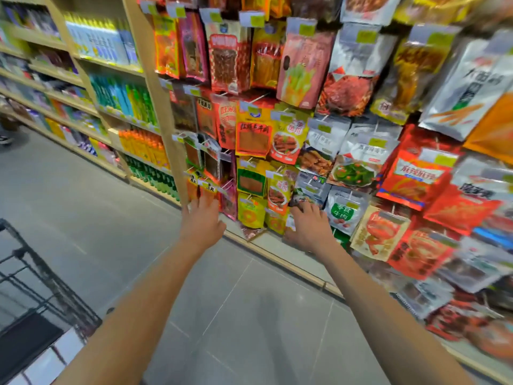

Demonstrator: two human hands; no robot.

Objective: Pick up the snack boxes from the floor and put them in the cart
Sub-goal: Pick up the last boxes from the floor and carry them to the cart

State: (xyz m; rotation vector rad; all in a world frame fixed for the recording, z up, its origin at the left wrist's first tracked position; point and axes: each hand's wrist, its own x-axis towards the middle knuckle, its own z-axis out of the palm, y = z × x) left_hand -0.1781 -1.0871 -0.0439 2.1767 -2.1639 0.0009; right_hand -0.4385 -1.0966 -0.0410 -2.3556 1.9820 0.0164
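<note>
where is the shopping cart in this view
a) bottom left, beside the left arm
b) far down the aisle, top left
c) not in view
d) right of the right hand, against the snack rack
a: the black wire cart sits at the bottom left edge, outside the left hand and its arm.

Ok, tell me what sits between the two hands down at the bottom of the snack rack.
In the head view, hanging yellow snack packets fill the gap between the left hand and the right hand, with a reddish packet lying on the rack's base ledge below them.
</note>
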